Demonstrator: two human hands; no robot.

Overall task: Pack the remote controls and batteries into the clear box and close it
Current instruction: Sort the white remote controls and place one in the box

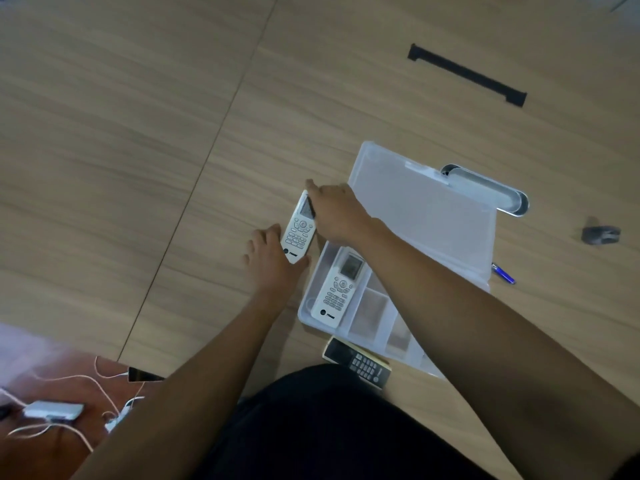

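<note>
Both our hands are on the loose white remote (298, 232), which lies on the desk (138, 150) just beside the clear box (349, 332). Our left hand (268, 261) holds its near end with fingers curled around it; our right hand (332, 209) pinches its far end by the display. Its long axis runs away from us, roughly parallel to the second white remote (341, 289) already lying in the box's long compartment. The box sits just to the right, so we judge the coming move a short sideways carry. A black remote (358, 363) waits at the box's near edge. The lid (426, 216) lies open. We see no batteries.
</note>
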